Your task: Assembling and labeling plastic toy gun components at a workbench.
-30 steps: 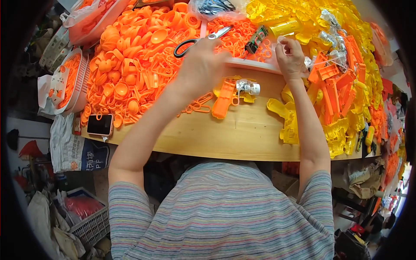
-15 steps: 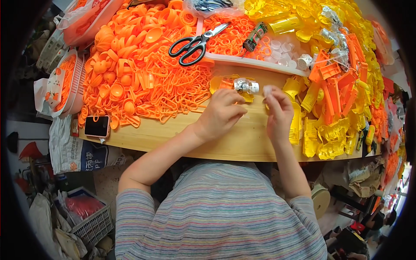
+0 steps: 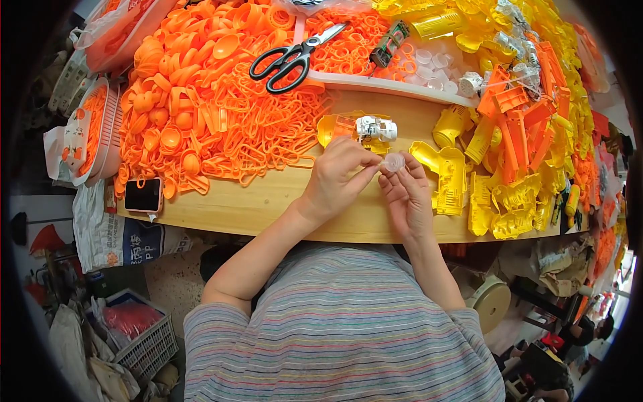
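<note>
I see my left hand (image 3: 338,177) and right hand (image 3: 407,197) raised together over the worktop's (image 3: 268,201) near edge, fingertips of both pinching one small clear cap (image 3: 393,161) between them, wrists bent inward.

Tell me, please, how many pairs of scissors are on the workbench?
1. The black-handled scissors lie at the far side of the wooden bench, on the pile of orange plastic parts, up and left of both hands. More could be buried under the heaps.
</note>
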Tool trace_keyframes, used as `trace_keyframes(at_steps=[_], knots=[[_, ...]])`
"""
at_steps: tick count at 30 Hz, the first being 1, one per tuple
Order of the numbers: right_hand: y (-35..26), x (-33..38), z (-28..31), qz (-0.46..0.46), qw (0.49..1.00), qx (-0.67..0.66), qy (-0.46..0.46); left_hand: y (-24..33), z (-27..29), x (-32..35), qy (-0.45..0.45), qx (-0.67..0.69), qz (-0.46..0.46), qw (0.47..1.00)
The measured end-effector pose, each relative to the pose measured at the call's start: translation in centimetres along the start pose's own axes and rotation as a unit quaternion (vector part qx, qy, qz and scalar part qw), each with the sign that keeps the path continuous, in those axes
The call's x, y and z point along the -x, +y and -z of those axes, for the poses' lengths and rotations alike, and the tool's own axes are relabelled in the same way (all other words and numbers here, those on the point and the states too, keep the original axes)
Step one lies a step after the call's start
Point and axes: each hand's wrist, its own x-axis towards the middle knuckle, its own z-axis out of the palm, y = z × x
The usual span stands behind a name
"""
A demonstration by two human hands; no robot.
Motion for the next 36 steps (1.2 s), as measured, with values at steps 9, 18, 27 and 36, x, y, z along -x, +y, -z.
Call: trace_keyframes(at_steps=[9,18,27,36], knots=[[0.7,0.3,-0.6,0.001,0.999,0.036,-0.012,0.1,0.6,0.0,-0.057,-0.029,0.031,0.998],[0.9,0.5,-0.8,0.000,0.997,0.079,-0.018,0.4,0.1,0.4,-0.047,0.003,0.025,0.999],[0.8,0.2,-0.4,0.000,0.996,0.077,-0.044,0.2,-0.2,0.6,-0.054,0.028,0.049,0.997],[1.0,-0.3,-0.5,0.023,0.994,0.085,-0.072,-0.1,-0.5,0.6,-0.037,-0.015,-0.015,0.999]])
